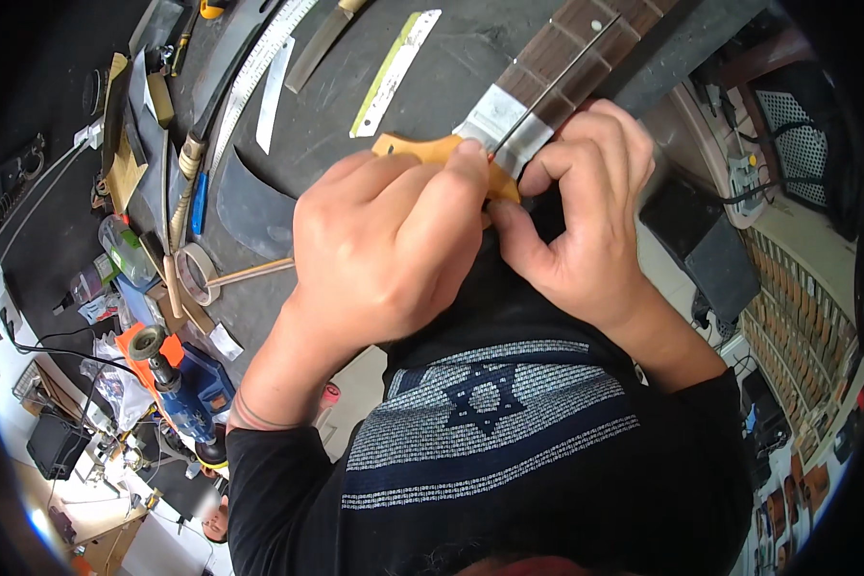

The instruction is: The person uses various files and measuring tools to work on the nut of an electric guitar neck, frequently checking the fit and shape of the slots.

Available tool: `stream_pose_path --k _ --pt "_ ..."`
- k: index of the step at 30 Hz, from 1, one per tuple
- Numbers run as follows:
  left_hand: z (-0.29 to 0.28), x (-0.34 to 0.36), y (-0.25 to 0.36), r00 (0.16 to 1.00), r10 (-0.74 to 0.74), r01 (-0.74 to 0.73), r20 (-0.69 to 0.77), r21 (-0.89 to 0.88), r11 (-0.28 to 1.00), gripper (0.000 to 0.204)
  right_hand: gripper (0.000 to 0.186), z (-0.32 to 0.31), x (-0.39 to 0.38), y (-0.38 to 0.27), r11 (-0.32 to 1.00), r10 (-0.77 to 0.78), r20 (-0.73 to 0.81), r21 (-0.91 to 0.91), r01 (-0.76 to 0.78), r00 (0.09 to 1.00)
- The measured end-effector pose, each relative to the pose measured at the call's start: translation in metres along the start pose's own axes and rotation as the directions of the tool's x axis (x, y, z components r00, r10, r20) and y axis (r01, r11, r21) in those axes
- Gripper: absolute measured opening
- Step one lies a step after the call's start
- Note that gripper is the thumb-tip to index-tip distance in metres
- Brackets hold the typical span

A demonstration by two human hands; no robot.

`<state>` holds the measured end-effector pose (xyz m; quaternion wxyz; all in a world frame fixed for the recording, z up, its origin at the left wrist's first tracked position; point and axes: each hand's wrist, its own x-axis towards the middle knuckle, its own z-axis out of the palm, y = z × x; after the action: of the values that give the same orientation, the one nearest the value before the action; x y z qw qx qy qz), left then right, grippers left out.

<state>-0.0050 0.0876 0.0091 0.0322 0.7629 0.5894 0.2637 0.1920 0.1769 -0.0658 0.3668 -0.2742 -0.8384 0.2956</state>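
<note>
The broadest way in runs over the bench, where bare room lies between the guitar neck and the yellow-edged strip. A slimmer lane passes between that strip and the thin metal strip. Farther left, the long ruler, curved grey sheet, tape roll and blue power tool crowd the way. The left hand covers the headstock; the right hand bars its other edge. Below, the shirt closes the near side. A thin rod crosses above the frets.
</note>
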Motion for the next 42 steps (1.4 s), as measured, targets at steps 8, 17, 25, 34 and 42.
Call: stream_pose_path --k 8,17,25,34,42 --pt "-0.035 -0.029 -0.022 0.793 -0.588 0.574 -0.160 -0.128 0.809 0.013 0.036 -0.006 -0.001 -0.005 0.999 0.041 0.061 -0.005 -0.041 0.997" --pt "-0.038 -0.002 -0.039 0.913 -0.307 0.404 -0.269 0.489 0.773 0.019 0.032 -0.004 -0.004 -0.002 0.999 0.029 0.093 -0.022 -0.028 0.995" --pt "-0.027 0.029 -0.019 0.774 -0.631 0.592 0.044 0.301 0.748 0.021 0.032 -0.004 -0.005 0.000 0.999 0.028 0.077 -0.029 -0.026 0.997" --pt "-0.031 0.046 -0.023 0.640 -0.748 0.719 0.178 0.205 0.664 0.026 0.032 -0.002 -0.005 0.000 1.000 0.020 0.053 -0.016 -0.020 0.998" --pt "-0.030 0.036 -0.010 0.653 -0.745 0.722 0.134 0.186 0.667 0.018 0.034 -0.005 -0.002 -0.001 1.000 -0.006 0.063 -0.004 0.006 0.998"
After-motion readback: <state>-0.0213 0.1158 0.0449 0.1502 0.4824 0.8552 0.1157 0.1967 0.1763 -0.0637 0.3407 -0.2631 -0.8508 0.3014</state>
